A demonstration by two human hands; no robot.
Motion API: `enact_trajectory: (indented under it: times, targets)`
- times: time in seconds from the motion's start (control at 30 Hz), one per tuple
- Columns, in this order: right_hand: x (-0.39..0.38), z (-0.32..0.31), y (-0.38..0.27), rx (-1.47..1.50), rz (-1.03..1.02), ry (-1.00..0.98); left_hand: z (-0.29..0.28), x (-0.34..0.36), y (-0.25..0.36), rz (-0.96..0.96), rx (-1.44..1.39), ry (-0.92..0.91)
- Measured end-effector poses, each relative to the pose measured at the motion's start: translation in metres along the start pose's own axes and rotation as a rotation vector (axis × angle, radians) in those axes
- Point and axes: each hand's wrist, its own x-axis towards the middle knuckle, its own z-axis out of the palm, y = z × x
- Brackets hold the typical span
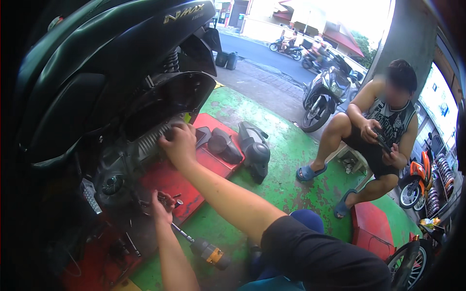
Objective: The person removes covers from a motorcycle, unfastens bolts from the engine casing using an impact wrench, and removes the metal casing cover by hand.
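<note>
A dark scooter (58,111) fills the left side, its ribbed metal engine casing (154,140) exposed under the bodywork. My right hand (180,140) reaches across to the upper end of this casing, fingers curled in; whatever they hold is hidden. Lower down, my left hand (162,206) is beside the round lower engine part (111,184), fingers curled around something too small and dark to make out. A power driver (209,253) with a long metal shaft slants just behind my left wrist. I cannot tell whether that hand touches it.
Several dark scooter covers (253,150) lie on the red lift platform (208,169) and green floor (286,199). Loose hand tools (132,245) lie at lower left. At right a person (383,121) sits on a stool, holding a phone. Parked motorcycles (330,89) stand beyond.
</note>
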Motion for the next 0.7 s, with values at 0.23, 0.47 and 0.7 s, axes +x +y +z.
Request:
enact_trajectory:
  times: [0.23, 0.47, 0.7]
  targets:
    - [-0.096, -0.038, 0.036, 0.263, 0.026, -0.098, 0.028, -0.013, -0.007, 0.022, 0.198, -0.008]
    - [-0.169, -0.032, 0.055, 0.374, 0.061, -0.545, 0.006, -0.015, -0.019, 0.110, 0.205, 0.050]
    - [-0.125, 0.009, 0.103, 0.624, 0.644, -0.290, -0.007, -0.029, 0.004, -0.041, 0.278, 0.163]
